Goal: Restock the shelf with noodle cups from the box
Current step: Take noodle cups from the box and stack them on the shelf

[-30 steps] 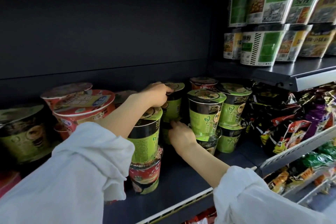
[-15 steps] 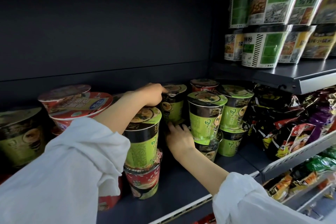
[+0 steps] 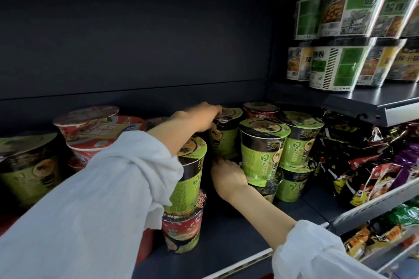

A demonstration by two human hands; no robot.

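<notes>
Left hand point(image 3: 199, 118): reaches over the front stack to the back of the shelf, fingers curled over the lid rim of a green noodle cup point(image 3: 223, 136) — it grips that cup at the top.
Right hand point(image 3: 227, 175): lower down, in the gap between the stacks, fingers pointing at the base of the gripped cup; the fingertips are hidden, so I cannot tell whether they hold anything or only touch it.
Gripped cup: upright, raised to the level of the upper tier, apparently on another cup below, though that part is too dark to be sure.
Front stack: a green cup point(image 3: 189, 179) stands on a red cup point(image 3: 182, 231), just beside the left sleeve point(image 3: 108, 199).
Right stacks: a green cup point(image 3: 263, 149) on a darker one, and beside it another green pair point(image 3: 297, 142); a red-lidded cup point(image 3: 260, 110) stands behind them.
Left side: wide red bowls point(image 3: 95, 133) stacked — and a large green bowl point(image 3: 27, 165) at the edge of view.
Shelf point(image 3: 238, 233): dark, bare in front of the right forearm.
Upper shelf at right: stacked green-and-white tubs point(image 3: 335, 65).
Lower right: angled rack with snack packets point(image 3: 367, 165).
</notes>
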